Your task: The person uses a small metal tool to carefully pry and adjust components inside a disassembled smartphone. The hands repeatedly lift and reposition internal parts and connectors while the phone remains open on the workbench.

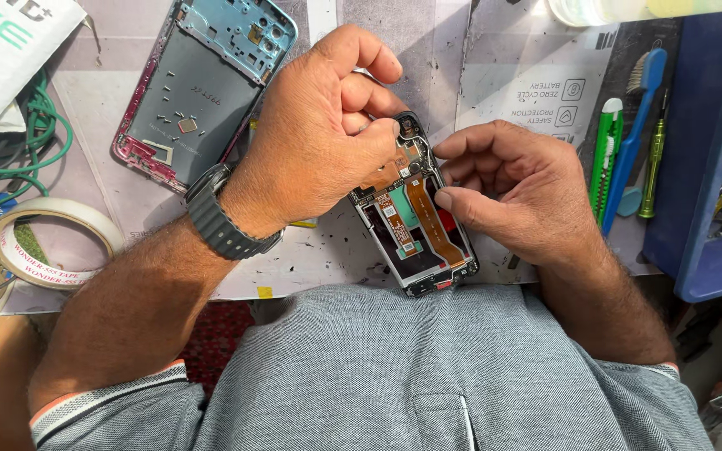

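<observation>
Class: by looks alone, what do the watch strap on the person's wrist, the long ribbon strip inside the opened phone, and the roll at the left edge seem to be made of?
Watch strap: probably rubber or silicone; matte dark grey, ribbed.
Ribbon strip inside the opened phone: likely thin flexible plastic film; flat, orange, slightly glossy.
Roll: seemingly paper tape; dull off-white, wound in a ring.

bare mat (327, 250) below left hand (315, 138), tools (628, 142) crowd right — tape roll (52, 242) left

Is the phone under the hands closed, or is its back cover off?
Open: the phone shows bare orange flex cables and circuit boards, with no back cover on it. Both hands touch its upper part.
</observation>
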Action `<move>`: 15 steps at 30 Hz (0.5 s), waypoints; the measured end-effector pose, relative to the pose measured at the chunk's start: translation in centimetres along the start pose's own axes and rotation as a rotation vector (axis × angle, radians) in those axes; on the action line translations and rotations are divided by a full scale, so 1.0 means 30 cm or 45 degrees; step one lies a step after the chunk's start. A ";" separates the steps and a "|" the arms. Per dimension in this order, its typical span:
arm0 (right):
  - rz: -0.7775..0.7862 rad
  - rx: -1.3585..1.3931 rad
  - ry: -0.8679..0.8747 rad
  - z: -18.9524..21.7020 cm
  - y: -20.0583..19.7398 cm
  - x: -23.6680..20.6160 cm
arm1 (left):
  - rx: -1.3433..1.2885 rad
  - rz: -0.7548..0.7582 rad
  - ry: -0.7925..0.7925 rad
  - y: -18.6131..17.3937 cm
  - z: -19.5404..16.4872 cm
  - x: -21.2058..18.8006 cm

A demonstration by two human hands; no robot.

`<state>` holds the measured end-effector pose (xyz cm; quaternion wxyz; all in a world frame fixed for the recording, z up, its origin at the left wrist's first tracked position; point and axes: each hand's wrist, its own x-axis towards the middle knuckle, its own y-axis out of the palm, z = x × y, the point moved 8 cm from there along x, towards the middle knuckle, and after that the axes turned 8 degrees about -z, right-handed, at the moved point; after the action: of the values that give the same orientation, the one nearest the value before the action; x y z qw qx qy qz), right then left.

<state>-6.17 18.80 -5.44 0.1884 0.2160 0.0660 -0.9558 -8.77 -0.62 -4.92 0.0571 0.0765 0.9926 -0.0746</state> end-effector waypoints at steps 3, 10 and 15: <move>0.004 0.005 0.013 -0.002 0.001 0.002 | 0.035 -0.002 0.011 -0.002 0.002 0.001; -0.005 -0.025 0.016 0.000 -0.001 0.003 | -0.001 -0.002 -0.011 0.000 0.008 0.000; -0.002 -0.033 0.009 0.004 0.000 0.002 | -0.010 -0.003 -0.013 0.001 0.007 -0.002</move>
<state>-6.27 18.75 -5.35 0.1900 0.2167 0.0792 -0.9543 -8.69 -0.63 -5.12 0.0624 0.0746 0.9927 -0.0710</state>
